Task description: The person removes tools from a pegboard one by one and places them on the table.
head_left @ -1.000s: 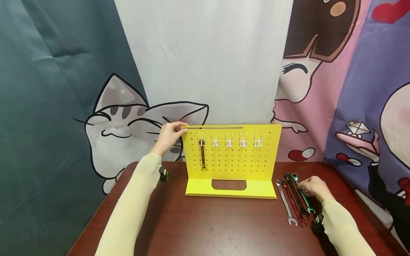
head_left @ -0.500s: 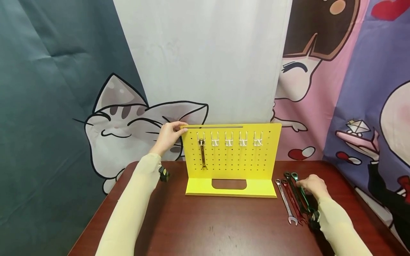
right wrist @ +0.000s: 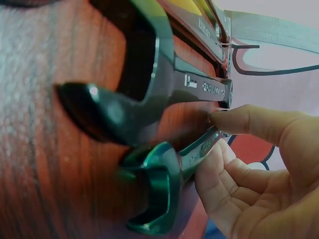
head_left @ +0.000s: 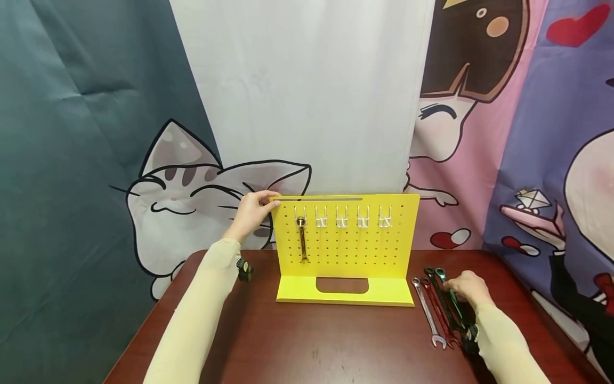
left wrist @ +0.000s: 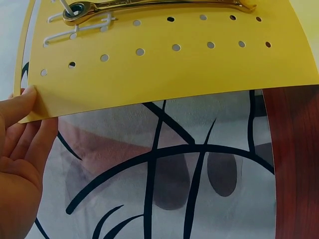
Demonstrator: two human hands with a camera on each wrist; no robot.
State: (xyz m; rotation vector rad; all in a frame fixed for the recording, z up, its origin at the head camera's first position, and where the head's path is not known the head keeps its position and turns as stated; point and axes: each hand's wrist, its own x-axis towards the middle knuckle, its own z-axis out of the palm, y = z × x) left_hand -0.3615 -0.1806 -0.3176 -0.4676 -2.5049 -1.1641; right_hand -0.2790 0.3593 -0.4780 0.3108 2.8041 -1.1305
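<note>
My left hand [head_left: 252, 212] pinches the top left corner of a yellow pegboard [head_left: 355, 261], thumb in front and fingers behind, as the left wrist view shows. A gold ratcheting wrench [left wrist: 164, 6] hangs by its ring end from the leftmost white hook. At the right, my right hand [head_left: 470, 289] pinches the shank of a green wrench [right wrist: 172, 186] between thumb and fingers. It lies on the table at the right end of a row. Beside it lie a black wrench [head_left: 443, 298], a red wrench [head_left: 437, 306] and a silver wrench [head_left: 428, 312].
Several white double hooks [head_left: 363, 217] run along the upper pegboard to the right of the gold wrench. The board's foot stands on a dark red-brown wooden table [head_left: 288, 341]. A printed cartoon curtain [head_left: 307, 96] hangs behind the table.
My right hand has shifted slightly left over the green wrench, and its wrist has come nearer the row. The left hand keeps its hold on the board. The head view has tilted up slightly.
</note>
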